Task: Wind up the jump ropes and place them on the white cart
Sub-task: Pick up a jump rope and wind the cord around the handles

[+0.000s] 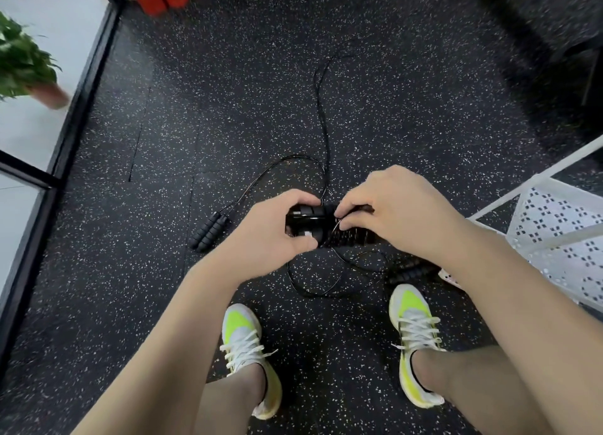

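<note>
Head view: the left hand (274,229) grips the black jump-rope handles (310,221) above the speckled floor (228,108); the right hand (388,209) pinches the cord (321,114) against them. The white cart (554,225) stands at right.

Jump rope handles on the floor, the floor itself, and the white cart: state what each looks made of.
Handles on the floor: probably foam or soft rubber, matte black, ribbed in segments. Floor: likely rubber gym matting, black with pale flecks and visible tile seams. White cart: seemingly painted metal, a thin sheet punched with diamond-pattern holes on a slim frame.
</note>
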`<state>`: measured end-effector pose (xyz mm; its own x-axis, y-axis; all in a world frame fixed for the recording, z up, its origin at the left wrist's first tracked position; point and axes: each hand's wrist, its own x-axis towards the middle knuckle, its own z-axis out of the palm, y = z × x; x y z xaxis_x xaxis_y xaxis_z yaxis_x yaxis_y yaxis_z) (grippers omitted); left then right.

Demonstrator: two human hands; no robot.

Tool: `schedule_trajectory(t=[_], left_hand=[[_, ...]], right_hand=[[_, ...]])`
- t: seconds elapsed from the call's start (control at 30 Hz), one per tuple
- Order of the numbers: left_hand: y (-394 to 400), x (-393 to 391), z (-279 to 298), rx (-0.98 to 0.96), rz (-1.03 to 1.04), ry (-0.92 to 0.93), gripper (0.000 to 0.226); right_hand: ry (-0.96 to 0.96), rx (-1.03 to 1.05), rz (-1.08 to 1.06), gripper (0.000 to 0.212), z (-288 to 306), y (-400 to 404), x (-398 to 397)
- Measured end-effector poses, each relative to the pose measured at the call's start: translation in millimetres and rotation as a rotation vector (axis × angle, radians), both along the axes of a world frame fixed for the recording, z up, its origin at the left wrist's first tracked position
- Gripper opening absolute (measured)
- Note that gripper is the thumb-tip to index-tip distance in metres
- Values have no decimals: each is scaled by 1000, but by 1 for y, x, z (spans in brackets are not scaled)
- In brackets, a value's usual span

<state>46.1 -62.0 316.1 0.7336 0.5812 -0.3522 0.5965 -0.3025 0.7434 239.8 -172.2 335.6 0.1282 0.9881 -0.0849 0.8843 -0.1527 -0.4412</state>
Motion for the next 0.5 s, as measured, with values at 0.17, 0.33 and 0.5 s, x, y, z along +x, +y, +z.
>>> schedule_trajectory(t=[0.17,0.33,0.5], left_hand=[[2,-4,3,-120,-75,-37,54],[5,-9,8,-316,-140,-82,54],[7,-12,9,-505,-132,-222,57]], right_hand=[[4,75,66,16,-7,-2,14],[160,75,16,13,-13,-4,24],[465,8,-54,12,-7,-6,29]])
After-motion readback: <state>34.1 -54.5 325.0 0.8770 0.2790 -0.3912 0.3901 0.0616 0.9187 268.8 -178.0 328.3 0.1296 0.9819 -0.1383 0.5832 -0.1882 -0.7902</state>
